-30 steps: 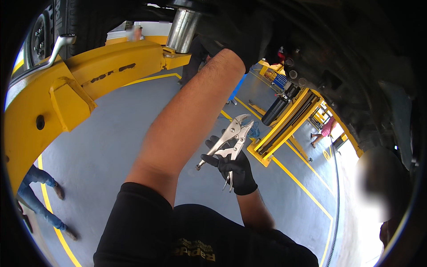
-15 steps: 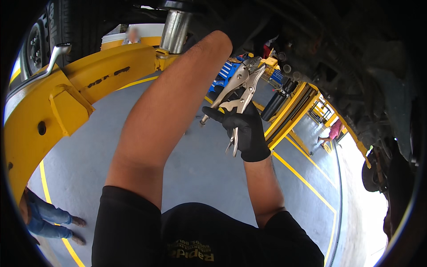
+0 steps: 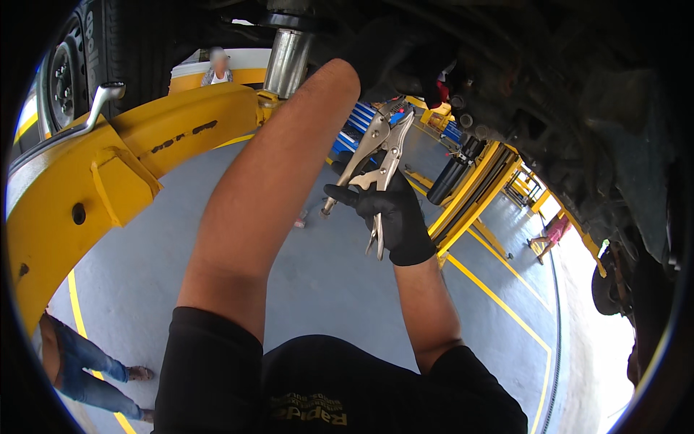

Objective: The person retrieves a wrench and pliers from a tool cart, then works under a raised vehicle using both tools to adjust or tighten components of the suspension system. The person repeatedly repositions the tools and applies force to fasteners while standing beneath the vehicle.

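Note:
My right hand [image 3: 396, 220], in a black glove, is wrapped round a pair of silver locking pliers [image 3: 391, 155]. The jaws point up toward the vehicle's underside and the two handles are spread apart. One finger reaches across toward the far handle. Raised overhead is my left hand [image 3: 394, 54], also black-gloved, up against the dark underbody [image 3: 542, 79]. Its fingers blend into the shadow, so what they touch is hidden. A small patch of red and white [image 3: 442, 85] shows just beside it.
A yellow lift arm [image 3: 181, 130] curves along the left, with a metal lift post [image 3: 288, 64] at its end and a chrome wrench-like tool [image 3: 101, 105] on it. A tire [image 3: 134, 54] hangs behind. Yellow lift column [image 3: 481, 192], blue tool cabinet [image 3: 356, 124]. People stand left, behind and right.
My view has shifted slightly, and the locking pliers sit a little lower and to the left in it. Both hands keep about the same pose. The person at right has moved a little.

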{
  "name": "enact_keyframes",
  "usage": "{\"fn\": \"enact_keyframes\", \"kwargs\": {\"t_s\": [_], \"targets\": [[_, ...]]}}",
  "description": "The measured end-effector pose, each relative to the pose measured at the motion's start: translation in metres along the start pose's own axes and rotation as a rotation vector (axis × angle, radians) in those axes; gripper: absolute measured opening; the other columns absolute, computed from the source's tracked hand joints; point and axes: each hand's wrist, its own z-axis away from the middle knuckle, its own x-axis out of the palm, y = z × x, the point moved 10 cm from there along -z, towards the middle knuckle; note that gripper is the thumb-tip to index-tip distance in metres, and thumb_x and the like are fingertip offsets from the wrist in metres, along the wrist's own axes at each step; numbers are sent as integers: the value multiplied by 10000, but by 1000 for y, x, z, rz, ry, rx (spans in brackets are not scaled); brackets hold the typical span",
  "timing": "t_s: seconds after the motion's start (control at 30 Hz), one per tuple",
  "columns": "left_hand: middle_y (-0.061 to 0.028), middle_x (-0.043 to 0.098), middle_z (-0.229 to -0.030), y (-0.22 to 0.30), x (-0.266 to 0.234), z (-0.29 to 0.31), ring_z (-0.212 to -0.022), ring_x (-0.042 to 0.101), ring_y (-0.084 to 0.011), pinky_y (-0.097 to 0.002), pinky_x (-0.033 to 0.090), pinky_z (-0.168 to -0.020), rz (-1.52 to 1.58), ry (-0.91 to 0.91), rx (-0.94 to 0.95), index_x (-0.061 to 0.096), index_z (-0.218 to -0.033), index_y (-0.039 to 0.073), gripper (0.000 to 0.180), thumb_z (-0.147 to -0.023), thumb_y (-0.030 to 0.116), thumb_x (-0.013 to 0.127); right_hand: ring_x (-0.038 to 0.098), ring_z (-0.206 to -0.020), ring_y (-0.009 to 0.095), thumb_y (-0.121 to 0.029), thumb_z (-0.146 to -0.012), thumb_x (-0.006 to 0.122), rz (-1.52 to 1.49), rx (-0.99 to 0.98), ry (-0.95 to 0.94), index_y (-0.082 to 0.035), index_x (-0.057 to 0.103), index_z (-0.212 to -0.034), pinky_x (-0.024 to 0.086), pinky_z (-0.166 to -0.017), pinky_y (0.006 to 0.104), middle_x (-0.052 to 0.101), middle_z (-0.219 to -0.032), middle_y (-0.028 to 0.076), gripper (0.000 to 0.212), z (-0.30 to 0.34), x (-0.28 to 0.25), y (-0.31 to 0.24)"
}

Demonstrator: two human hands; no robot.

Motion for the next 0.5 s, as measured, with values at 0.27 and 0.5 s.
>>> {"fn": "enact_keyframes", "kwargs": {"t_s": [0.27, 0.5], "targets": [[-124, 710, -1071, -65, 13, 4, -960, 660, -197, -361, 540, -849, -89, -46, -696, 665, -1196, 0, 280, -951, 125, 614, 705, -930, 242, 49, -778, 592, 219, -50, -2, 49, 580, -1152, 574, -1018, 402, 674, -991, 148, 374, -20, 11, -30], [-127, 708, -1078, -65, 9, -2, -968, 661, -205, -366, 541, -848, -136, -75, -678, 665, -1197, 7, 283, -943, 125, 622, 662, -787, 150, 35, -852, 619, 466, -46, 105, 33, 665, -901, 593, -856, 281, 689, -906, 99, 68, -49, 6, -61]]}}
